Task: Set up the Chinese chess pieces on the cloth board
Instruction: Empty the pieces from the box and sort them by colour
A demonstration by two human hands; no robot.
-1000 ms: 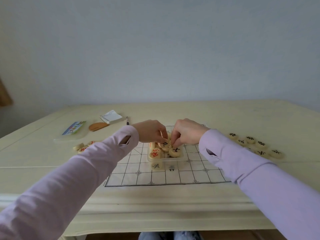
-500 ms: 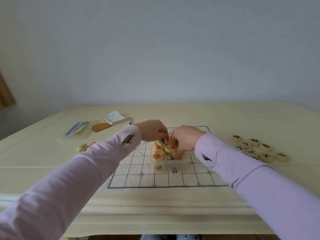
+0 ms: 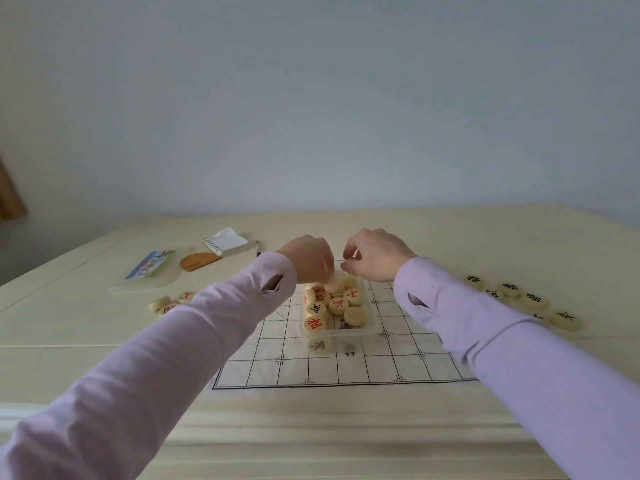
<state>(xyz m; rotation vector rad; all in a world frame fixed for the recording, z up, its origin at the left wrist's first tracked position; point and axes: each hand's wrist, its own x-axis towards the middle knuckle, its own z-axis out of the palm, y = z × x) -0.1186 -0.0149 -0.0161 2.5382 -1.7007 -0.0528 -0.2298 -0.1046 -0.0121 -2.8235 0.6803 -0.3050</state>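
A white cloth board [image 3: 346, 370] with a black grid lies on the cream table. On its middle stands a clear plastic box [image 3: 367, 329] holding several round cream chess pieces [image 3: 338, 305] with red characters. My left hand [image 3: 308, 259] hovers over the box's far left, fingers closed on a pale piece at its fingertips. My right hand [image 3: 375, 254] is over the box's far right with fingers pinched; a piece seems held there, partly hidden. One black-marked piece [image 3: 317, 345] shows at the box's front.
Several black-character pieces [image 3: 530, 299] lie on the table at the right. A few red pieces [image 3: 171, 303] lie at the left, partly behind my sleeve. Farther left are a clear lid [image 3: 147, 271], a brown disc [image 3: 197, 261], a spiral notepad [image 3: 227, 241] and a pen.
Both hands have lifted a little from the pile in the box, each with fingers pinched. The camera has tilted, so the table sits lower in view.
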